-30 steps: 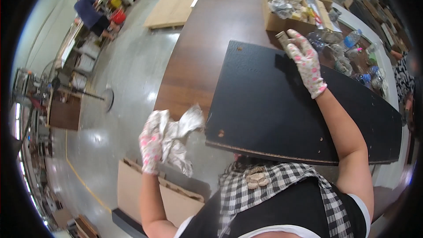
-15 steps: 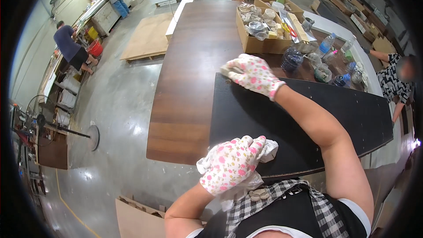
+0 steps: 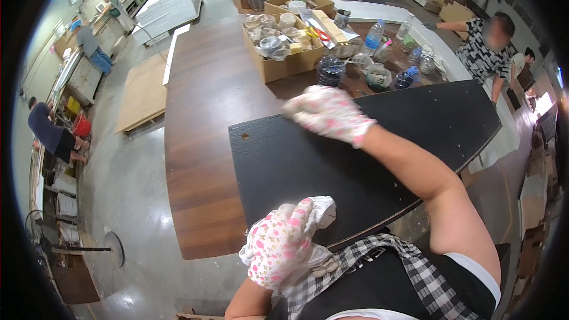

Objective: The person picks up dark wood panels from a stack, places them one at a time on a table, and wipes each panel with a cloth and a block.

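Note:
A black panel (image 3: 332, 160) with small holes and one larger hole near its left corner lies over a brown wood-grain board (image 3: 201, 160). My right hand (image 3: 329, 114), in a white glove with pink flowers, is at the panel's far edge. Its fingers are curled and blurred, and anything inside them cannot be made out. Lower down, by the panel's near left part, my left hand (image 3: 278, 243) wears a matching glove. It is closed round a crumpled white cloth (image 3: 323, 211), which bulges out beside the fingers and below the hand.
Beyond the panel, a cardboard box (image 3: 284, 62) holds bagged items, tubs and yellowish blocks. Scissors (image 3: 316, 34), a dark bottle (image 3: 330, 71) and several clear bottles (image 3: 374, 35) stand nearby. A co-worker (image 3: 489, 47) is at the panel's far right end. A fan's round base (image 3: 114, 249) is on the floor at left.
My right hand has moved rightward along the panel's far edge, away from its left corner, uncovering the larger hole. My left hand still grips the cloth. The whole view has turned to the right.

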Motion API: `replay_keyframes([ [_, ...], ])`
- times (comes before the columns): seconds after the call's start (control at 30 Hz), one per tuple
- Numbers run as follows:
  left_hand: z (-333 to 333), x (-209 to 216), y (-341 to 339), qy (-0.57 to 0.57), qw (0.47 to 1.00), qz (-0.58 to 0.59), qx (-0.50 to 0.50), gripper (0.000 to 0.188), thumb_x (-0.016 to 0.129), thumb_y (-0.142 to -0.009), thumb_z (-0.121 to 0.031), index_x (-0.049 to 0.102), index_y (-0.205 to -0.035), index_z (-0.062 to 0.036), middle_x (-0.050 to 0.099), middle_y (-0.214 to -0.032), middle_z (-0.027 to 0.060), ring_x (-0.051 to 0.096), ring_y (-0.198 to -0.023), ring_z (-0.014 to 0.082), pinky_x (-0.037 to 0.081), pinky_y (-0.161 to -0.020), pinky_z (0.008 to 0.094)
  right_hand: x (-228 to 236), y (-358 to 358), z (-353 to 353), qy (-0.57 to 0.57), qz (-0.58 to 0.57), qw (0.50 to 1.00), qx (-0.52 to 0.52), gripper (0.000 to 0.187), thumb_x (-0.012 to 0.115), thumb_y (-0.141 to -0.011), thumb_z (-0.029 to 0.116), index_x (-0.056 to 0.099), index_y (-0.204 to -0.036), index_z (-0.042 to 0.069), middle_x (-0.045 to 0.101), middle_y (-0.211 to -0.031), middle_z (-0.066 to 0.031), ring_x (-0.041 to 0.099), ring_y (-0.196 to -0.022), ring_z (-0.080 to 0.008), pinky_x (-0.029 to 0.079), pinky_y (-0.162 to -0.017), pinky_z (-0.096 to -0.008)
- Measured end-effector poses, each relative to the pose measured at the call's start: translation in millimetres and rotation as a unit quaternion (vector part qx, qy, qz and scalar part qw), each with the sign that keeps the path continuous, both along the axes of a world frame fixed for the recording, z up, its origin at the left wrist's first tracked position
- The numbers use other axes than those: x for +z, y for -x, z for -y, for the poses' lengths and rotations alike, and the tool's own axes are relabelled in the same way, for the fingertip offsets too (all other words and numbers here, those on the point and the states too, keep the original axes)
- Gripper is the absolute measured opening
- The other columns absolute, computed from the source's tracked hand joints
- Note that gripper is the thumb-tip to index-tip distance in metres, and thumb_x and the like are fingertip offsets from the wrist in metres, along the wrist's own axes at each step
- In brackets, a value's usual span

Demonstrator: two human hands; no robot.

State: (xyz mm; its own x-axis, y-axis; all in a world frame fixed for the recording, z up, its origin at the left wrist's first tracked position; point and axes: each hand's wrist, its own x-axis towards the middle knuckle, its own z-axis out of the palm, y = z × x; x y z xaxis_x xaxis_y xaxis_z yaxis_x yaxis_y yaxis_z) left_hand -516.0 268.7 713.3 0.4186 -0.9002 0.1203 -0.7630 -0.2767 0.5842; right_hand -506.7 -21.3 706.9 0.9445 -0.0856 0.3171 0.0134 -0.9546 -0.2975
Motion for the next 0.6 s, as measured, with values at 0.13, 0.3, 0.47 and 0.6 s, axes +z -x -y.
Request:
replay_keyframes([
  [0.13, 3.0, 2.7, 1.8, 0.011, 1.0, 0.0, -0.008, 0.054, 0.072, -0.069, -0.011, 0.064, -0.122, -0.0114, 0.065, -0.1, 0.0081, 0.065, -0.091, 0.0277, 0.053, -0.077, 0.0385, 42.9, 70.0, 74.9, 0.027, -0.115, 0.969, -0.217, 0.032, 0.058, -0.09, 0.041, 0.076, -0.098, 0.016, 0.073, -0.091, -0.0096, 0.069, -0.09, -0.0285, 0.053, -0.084, -0.0404],
  [0.3, 9.0, 2.2, 3.3, 0.03, 0.999, -0.026, 0.007, 0.053, 0.065, -0.064, -0.012, 0.067, -0.117, -0.0102, 0.066, -0.097, 0.0106, 0.065, -0.086, 0.0316, 0.054, -0.076, 0.0399, 29.1, 32.5, 30.0, -0.011, -0.04, 0.998, -0.047, 0.032, 0.057, -0.09, 0.039, 0.076, -0.103, 0.016, 0.072, -0.1, -0.0135, 0.067, -0.099, -0.0293, 0.052, -0.09, -0.0405],
  [0.47, 2.5, -7.3, 2.6, 0.058, 0.998, 0.007, 0.026, 0.042, 0.065, -0.069, -0.012, 0.069, -0.11, -0.0107, 0.066, -0.094, 0.011, 0.066, -0.079, 0.032, 0.054, -0.072, 0.0389, 35.1, 80.2, 92.8, -0.001, -0.126, 0.98, -0.154, 0.037, 0.055, -0.089, 0.044, 0.076, -0.101, 0.016, 0.073, -0.101, -0.011, 0.068, -0.101, -0.0282, 0.051, -0.092, -0.0389],
  [0.6, 10.7, -3.3, -2.0, 0.007, 1.0, -0.022, -0.002, 0.032, 0.065, -0.077, -0.014, 0.07, -0.108, -0.0081, 0.067, -0.092, 0.0124, 0.068, -0.079, 0.0321, 0.055, -0.073, 0.0387, 41.2, 137.2, 158.8, 0.044, -0.167, 0.943, -0.286, 0.04, 0.054, -0.089, 0.048, 0.076, -0.093, 0.014, 0.073, -0.093, -0.0116, 0.069, -0.092, -0.03, 0.053, -0.083, -0.0412],
])
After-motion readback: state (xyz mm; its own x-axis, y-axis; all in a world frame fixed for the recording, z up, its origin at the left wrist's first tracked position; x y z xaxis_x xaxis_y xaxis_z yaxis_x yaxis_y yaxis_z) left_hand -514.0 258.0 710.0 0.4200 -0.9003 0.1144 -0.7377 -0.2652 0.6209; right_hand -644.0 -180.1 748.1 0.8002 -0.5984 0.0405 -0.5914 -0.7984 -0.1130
